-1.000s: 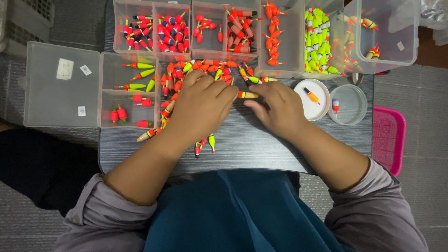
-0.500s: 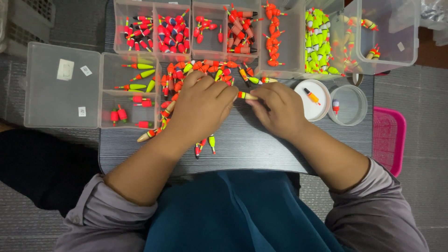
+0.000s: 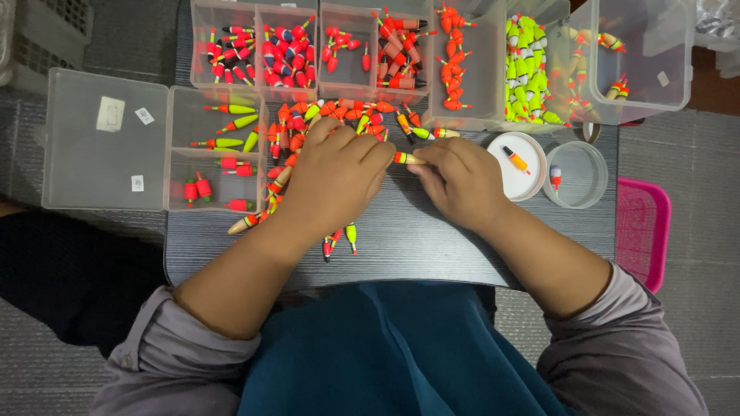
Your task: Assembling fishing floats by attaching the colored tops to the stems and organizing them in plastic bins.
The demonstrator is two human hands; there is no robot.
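Note:
Both hands meet over a dark table [image 3: 432, 246] strewn with small fishing floats. My left hand [image 3: 335, 173] and my right hand [image 3: 462, 181] pinch the two ends of one float [image 3: 405, 158], banded orange, green and tan. A loose pile of red, orange and yellow-green floats [image 3: 324, 115] lies just beyond my left knuckles. More floats [image 3: 339, 239] lie near the table's front edge, under my left wrist.
Clear compartment boxes [image 3: 347, 46] with sorted red, orange and neon-yellow floats line the far edge. A clear box with its lid open [image 3: 108, 139] sits left. A white lid [image 3: 520, 166] and a round clear cup [image 3: 578, 173] each hold one float. A pink basket [image 3: 644, 231] stands right.
Both hands stay in nearly the same place; the float between the fingertips has shifted only slightly.

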